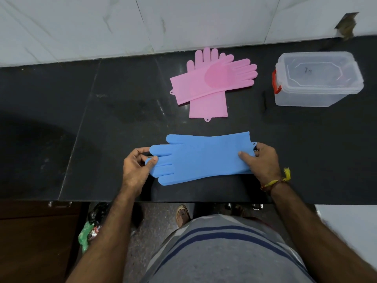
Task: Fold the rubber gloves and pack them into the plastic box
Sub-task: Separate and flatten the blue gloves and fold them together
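Black stone table against a pale marble-look tiled wall; shot from above, person standing at the near edge.

Blue glove lies flat near the front edge, long axis left-right: its finger end points left, cuff right. Looks like one blue glove; can't tell if a second sits underneath. Small hang tab at the cuff's far corner.

Left hand is at the finger end, its fingers pinched closed on the blue glove's fingertips, thumb on top. Right hand is at the cuff, thumb pressed on top of the rubber, the other fingers curled around the cuff edge, so closed on the glove too. Glove is stretched flat between both hands, not folded yet.

Pink gloves, a pair, lie further back, well apart from the blue one. They cross each other: one points toward the wall, the other lies over it, angled right. Both flat, unfolded.

Plastic box sits at the back right, just beside the pink pair, not touching. Clear, rectangular, lid on, red latch on its left end. Nothing visible inside.

Yellow-red thread band on the right wrist. Grey shirt with dark blue stripes fills the bottom of the view; a sandalled foot shows on the floor below the table edge.
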